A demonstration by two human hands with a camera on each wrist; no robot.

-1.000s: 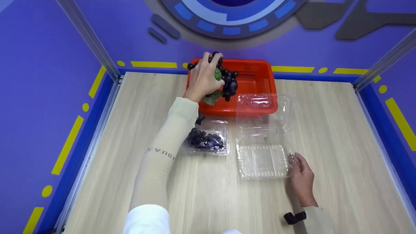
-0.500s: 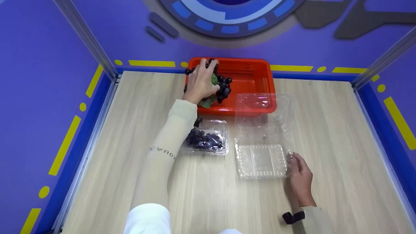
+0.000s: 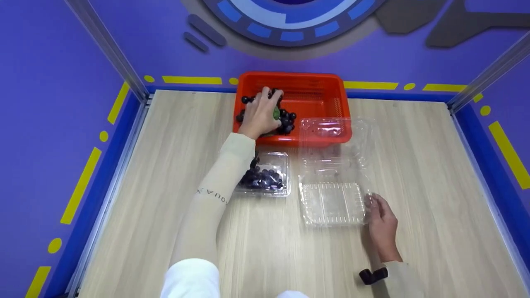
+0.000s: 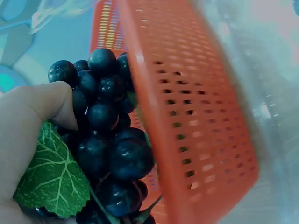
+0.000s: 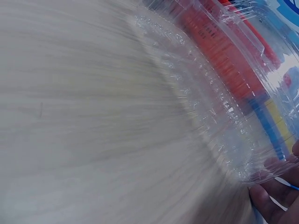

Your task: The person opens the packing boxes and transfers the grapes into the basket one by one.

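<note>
My left hand [image 3: 261,115] grips a bunch of dark grapes [image 3: 287,121] inside the left part of the red basket [image 3: 343,103]. In the left wrist view, the thumb presses into the grapes [image 4: 103,116] beside a green leaf [image 4: 56,172], close to the perforated basket wall [image 4: 196,116]. Nearer to me, an open clear plastic clamshell [image 3: 333,205] lies with its lid [image 3: 323,153] tipped back over the basket's front rim. My right hand [image 3: 384,225] pinches the clamshell's right edge; the right wrist view shows its fingers [image 5: 264,203] at the corner.
Left of the open clamshell stands another clear clamshell [image 3: 285,169] with dark grapes [image 3: 265,179] in it, partly covered by my left forearm. The wooden tabletop [image 3: 265,248] is bounded by blue walls [image 3: 49,103] at the back and sides.
The left hand has lowered the bunch of grapes from above the basket's rim into its left part, towards me. The right hand stays at the clamshell's edge.
</note>
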